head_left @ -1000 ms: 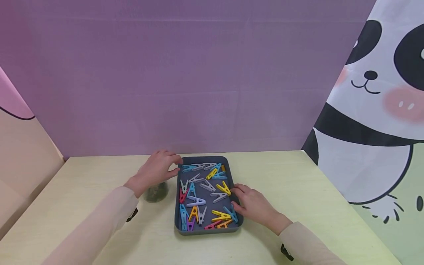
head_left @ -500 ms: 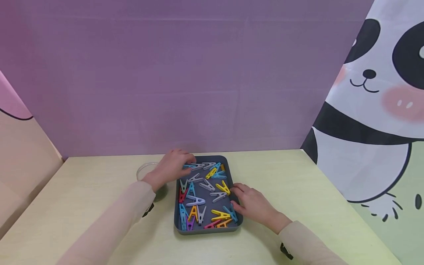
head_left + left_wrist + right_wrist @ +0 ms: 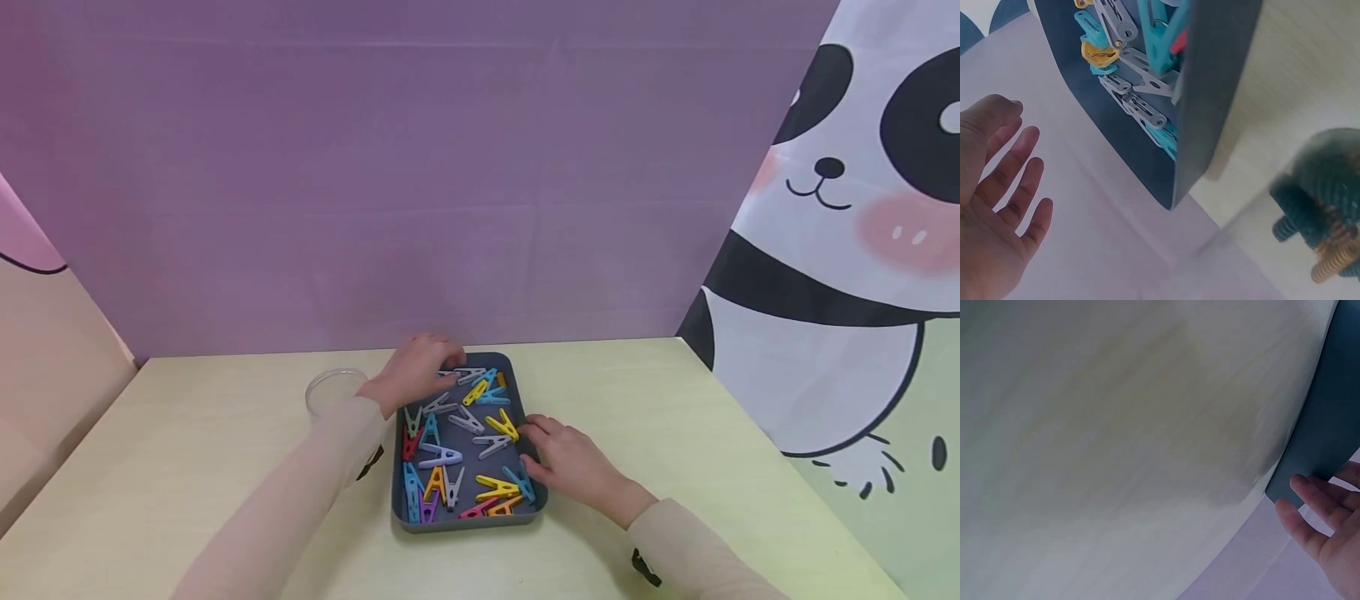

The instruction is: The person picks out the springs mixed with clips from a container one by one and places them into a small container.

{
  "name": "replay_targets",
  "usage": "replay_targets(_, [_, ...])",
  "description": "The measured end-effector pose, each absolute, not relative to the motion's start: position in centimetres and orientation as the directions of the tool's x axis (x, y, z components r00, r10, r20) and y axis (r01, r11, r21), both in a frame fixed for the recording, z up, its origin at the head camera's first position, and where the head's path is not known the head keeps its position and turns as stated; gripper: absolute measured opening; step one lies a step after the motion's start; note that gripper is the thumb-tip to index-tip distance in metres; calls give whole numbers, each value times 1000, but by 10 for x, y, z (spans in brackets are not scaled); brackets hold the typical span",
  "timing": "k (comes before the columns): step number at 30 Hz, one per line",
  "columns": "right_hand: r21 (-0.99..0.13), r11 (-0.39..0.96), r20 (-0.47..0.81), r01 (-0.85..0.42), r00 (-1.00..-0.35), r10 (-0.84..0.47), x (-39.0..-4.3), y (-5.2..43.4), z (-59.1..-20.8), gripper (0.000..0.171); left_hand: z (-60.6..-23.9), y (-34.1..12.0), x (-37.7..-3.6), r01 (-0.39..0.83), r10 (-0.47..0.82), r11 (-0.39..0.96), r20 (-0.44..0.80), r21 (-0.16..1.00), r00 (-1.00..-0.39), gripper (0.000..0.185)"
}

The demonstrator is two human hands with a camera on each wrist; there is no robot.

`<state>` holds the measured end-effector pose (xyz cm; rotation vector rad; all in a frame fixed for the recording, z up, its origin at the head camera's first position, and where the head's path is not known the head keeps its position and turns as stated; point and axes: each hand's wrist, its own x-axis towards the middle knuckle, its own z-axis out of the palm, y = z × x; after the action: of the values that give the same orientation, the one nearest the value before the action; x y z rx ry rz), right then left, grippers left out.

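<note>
A dark grey rectangular tray [image 3: 468, 527] holds several plastic clothespins, among them a yellow clothespin [image 3: 501, 425], a lavender clothespin [image 3: 440, 455] and a purple clothespin [image 3: 430, 506]. My left hand [image 3: 416, 373] hovers over the tray's far left corner, fingers loosely bent. The left wrist view shows that hand [image 3: 997, 200] apart from the clothespins, with nothing in it. Against the tray's right side, my right hand [image 3: 573, 467] rests with its fingertips at the rim. In the right wrist view its fingers [image 3: 1319, 503] are spread beside the tray's outer wall [image 3: 1325, 406].
A clear round container [image 3: 333, 390] stands left of the tray, partly hidden by the left sleeve. Dark and tan coiled hair ties [image 3: 1329, 206] show in it in the left wrist view. A purple backdrop [image 3: 412, 208] rises behind the pale wooden table [image 3: 187, 442].
My left hand has moved right, from the tray's left edge to above its far left corner, uncovering the round container's rim. My right hand has stayed at the tray's right side.
</note>
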<state>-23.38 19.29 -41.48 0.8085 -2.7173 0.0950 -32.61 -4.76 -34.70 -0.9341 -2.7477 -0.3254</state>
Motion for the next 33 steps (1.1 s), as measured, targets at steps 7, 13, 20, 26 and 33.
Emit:
replay_targets(7, [20, 843, 300, -538, -801, -518, -235, 193, -415, 40, -347, -31, -336, 611, 567, 781, 265, 127, -780, 25])
replay_targets(13, [20, 834, 313, -552, -789, -529, -235, 195, -415, 40, -347, -17, -342, 616, 575, 782, 274, 92, -771, 26])
replay_targets(20, [31, 829, 337, -559, -774, -535, -235, 196, -417, 39, -350, -6, -345, 606, 557, 784, 278, 135, -782, 24])
replay_targets(26, [32, 828, 342, -560, -772, -536, -235, 196, -418, 38, -356, 3, -349, 611, 558, 781, 296, 129, -775, 26])
replay_targets(33, [37, 830, 337, -557, -774, -535, -235, 197, -418, 39, -366, 15, -352, 601, 554, 790, 281, 120, -784, 26])
